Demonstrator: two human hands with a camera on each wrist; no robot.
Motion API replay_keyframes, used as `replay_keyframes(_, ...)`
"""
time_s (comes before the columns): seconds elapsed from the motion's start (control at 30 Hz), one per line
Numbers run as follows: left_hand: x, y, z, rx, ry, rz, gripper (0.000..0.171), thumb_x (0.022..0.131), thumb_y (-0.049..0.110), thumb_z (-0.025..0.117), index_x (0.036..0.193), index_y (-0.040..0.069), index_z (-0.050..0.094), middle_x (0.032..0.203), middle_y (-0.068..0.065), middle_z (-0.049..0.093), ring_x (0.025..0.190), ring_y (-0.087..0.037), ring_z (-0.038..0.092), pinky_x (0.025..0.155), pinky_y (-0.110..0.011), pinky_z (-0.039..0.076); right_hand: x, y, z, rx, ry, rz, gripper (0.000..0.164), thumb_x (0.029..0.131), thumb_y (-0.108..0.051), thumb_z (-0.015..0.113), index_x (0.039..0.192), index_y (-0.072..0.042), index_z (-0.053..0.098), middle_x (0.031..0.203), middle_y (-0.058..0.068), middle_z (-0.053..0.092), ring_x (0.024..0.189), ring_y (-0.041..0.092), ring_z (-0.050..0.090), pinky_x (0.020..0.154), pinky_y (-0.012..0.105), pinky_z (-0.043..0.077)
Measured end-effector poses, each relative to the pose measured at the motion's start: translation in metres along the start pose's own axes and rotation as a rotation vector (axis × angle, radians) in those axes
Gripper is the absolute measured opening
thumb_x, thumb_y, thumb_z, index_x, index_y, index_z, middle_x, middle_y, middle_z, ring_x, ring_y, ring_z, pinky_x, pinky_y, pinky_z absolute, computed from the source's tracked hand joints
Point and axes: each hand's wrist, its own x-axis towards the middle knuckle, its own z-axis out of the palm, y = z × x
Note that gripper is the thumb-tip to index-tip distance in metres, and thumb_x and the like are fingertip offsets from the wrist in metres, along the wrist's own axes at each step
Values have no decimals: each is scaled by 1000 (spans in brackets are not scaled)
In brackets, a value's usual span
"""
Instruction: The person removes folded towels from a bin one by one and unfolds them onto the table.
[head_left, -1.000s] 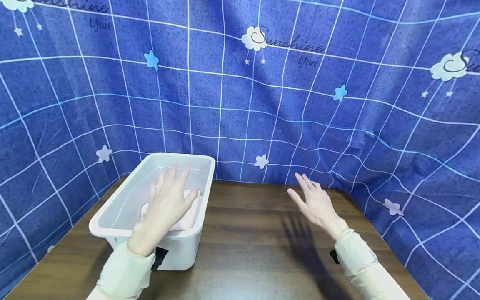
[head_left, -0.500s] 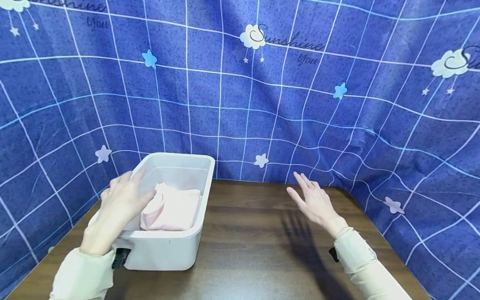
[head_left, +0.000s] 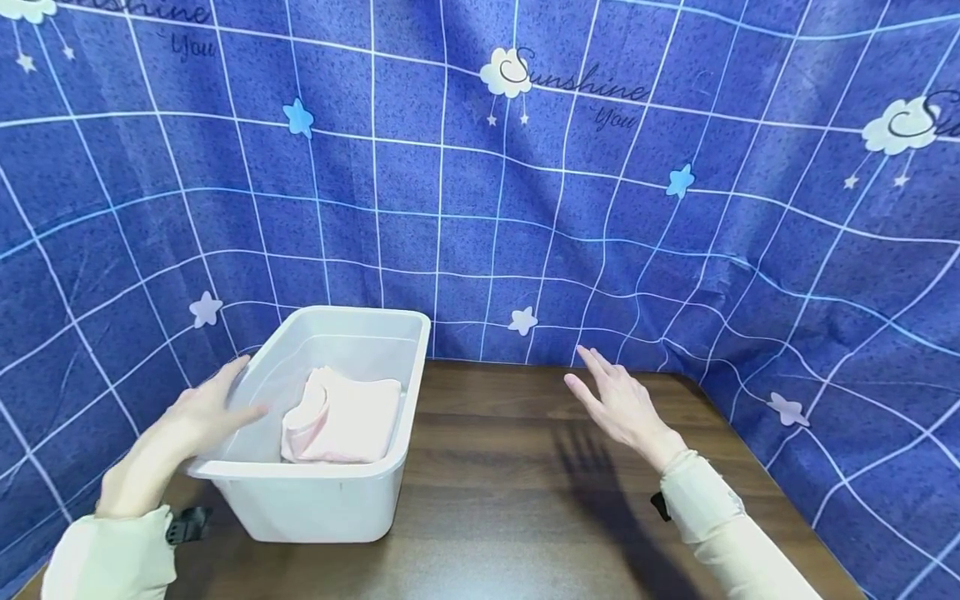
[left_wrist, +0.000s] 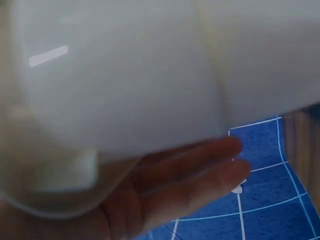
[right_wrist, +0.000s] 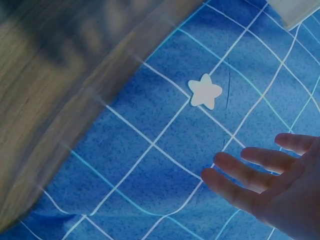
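Note:
My left hand (head_left: 191, 425) is at the left rim of a white plastic bin (head_left: 315, 504). Its thumb reaches over the opening while the other fingers lie along the outer left side. In the left wrist view the bin's wall (left_wrist: 135, 85) fills much of the picture, with straight fingers (left_wrist: 195, 185) beside it; whether they touch it I cannot tell. Inside the bin lies a folded pale pink cloth (head_left: 356, 417), curled up at its left edge. To the right, my right hand (head_left: 622, 408) hovers above the table with fingers extended, holding nothing.
A brown wood-grain table (head_left: 487, 483) carries the bin on its left half. Blue curtain fabric (head_left: 480, 183) with white grid lines, stars and clouds hangs behind the table and along both sides.
My left hand has swung left and down from above the bin's opening to its left rim, uncovering the pink cloth. The right hand has shifted only slightly left.

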Motion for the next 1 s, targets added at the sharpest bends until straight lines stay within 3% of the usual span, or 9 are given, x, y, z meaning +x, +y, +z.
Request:
replay_keyframes(0.17, 0, -8, 2, -1, 7, 33, 68, 93, 15, 51, 148, -6, 16, 135, -45, 35, 116, -66, 40, 90, -70, 39, 5, -10, 2, 17, -18, -11, 63, 98, -54, 41, 148, -17, 38, 150, 14, 44, 124, 43, 53, 95, 59, 45)
replay_keyframes(0.43, -3, -11, 4, -10, 23, 46, 67, 89, 8, 48, 148, -4, 20, 132, -44, 40, 112, -65, 45, 84, -66, 43, 25, -44, 2, 89, -84, -42, 66, 96, -60, 39, 150, -24, 36, 149, 4, 46, 129, 35, 52, 94, 57, 47)
replay_keyframes(0.8, -2, -11, 4, -34, 34, 36, 67, 87, 6, 48, 148, -4, 21, 131, -44, 42, 110, -64, 48, 83, -65, 44, 82, -135, -16, 250, -184, -156, 68, 95, -61, 40, 151, -23, 33, 150, 4, 46, 133, 26, 50, 108, 45, 42)
replay_keyframes(1.0, -2, -12, 6, -42, 25, 25, 68, 87, 7, 48, 148, -3, 21, 130, -44, 42, 110, -63, 48, 83, -64, 45, 112, -187, -26, 253, -254, -222, 68, 96, -58, 40, 152, -22, 30, 154, 0, 39, 138, 22, 44, 110, 43, 39)
